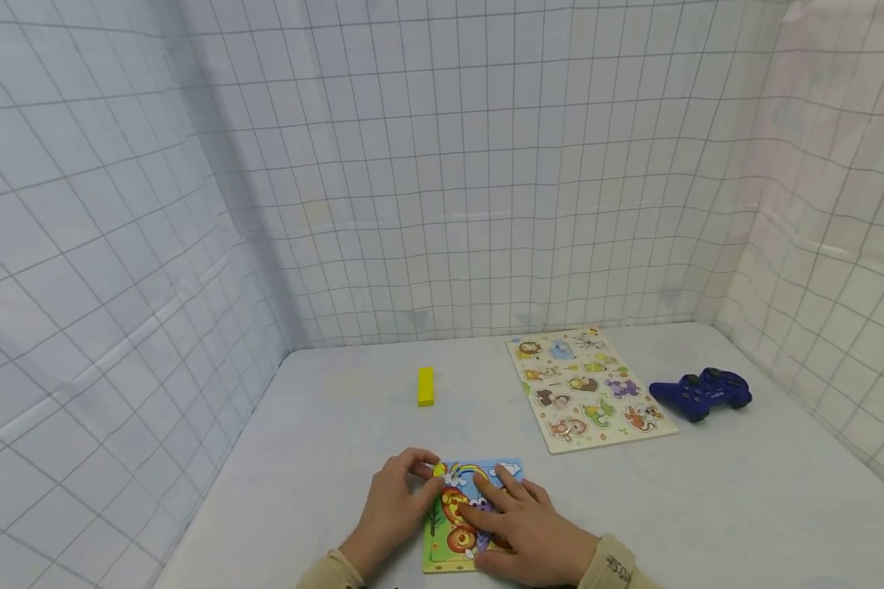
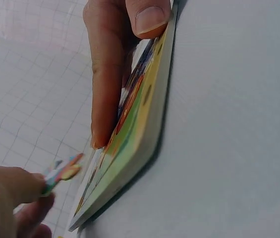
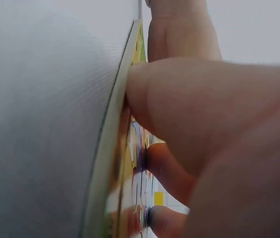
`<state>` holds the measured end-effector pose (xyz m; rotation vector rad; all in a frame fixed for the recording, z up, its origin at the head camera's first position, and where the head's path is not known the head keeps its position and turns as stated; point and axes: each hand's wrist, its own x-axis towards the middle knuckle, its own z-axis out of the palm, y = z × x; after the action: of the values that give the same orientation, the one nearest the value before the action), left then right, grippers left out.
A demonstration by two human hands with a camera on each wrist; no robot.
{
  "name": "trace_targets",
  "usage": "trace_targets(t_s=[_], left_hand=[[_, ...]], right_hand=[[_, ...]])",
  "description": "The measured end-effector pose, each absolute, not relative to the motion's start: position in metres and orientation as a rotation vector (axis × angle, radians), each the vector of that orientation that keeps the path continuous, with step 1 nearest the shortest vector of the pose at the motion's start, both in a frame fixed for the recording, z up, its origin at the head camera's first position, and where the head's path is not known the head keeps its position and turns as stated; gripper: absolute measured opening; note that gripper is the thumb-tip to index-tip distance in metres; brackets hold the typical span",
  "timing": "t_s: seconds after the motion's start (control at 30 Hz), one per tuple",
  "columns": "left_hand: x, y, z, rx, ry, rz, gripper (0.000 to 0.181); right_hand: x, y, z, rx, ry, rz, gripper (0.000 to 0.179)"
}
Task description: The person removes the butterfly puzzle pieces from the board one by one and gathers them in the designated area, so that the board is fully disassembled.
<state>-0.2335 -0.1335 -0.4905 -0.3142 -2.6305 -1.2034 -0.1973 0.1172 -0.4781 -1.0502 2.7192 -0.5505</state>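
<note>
A small colourful jigsaw puzzle board [image 1: 449,566] with a cartoon picture of a rainbow and a butterfly lies at the front of the table. Over its upper left corner, my left hand [image 1: 394,503] pinches a small puzzle piece [image 2: 63,173] between thumb and finger; in the left wrist view the piece is off the board and blurred. Spread across the picture are the fingers of my right hand [image 1: 530,528], pressing on it. Its thumb [image 3: 147,89] touches the board's near edge. Part of the picture is hidden under the right hand.
Behind the board lies a yellow block [image 1: 426,387]. A larger animal puzzle board [image 1: 552,442] is at the back right, with a blue game controller [image 1: 700,393] beside it. Gridded white curtains [image 1: 479,180] enclose the white table [image 1: 324,425] at the back and sides.
</note>
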Motion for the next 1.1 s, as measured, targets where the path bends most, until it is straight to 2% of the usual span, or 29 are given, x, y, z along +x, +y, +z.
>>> trace_targets(t_s=[0.13, 0.3, 0.57, 1.1], left_hand=[[-0.236, -0.146, -0.479, -0.186, -2.596, -1.321, 0.019], [-0.241, -0.191, -0.46, -0.061, -2.623, -1.36, 0.019], [-0.24, -0.252, -0.448, 0.106, -2.908, -1.191, 0.022], [-0.24, -0.276, -0.449, 0.163, -3.035, -1.02, 0.027]], right_hand=[[-0.198, 0.118, -0.479, -1.045, 2.697, -0.583, 0.062], [-0.198, 0.12, -0.479, -1.049, 2.67, -0.623, 0.063], [-0.198, 0.123, -0.481, -1.079, 2.669, -0.638, 0.063], [-0.195, 0.121, -0.475, -1.056, 2.672, -0.628, 0.062]])
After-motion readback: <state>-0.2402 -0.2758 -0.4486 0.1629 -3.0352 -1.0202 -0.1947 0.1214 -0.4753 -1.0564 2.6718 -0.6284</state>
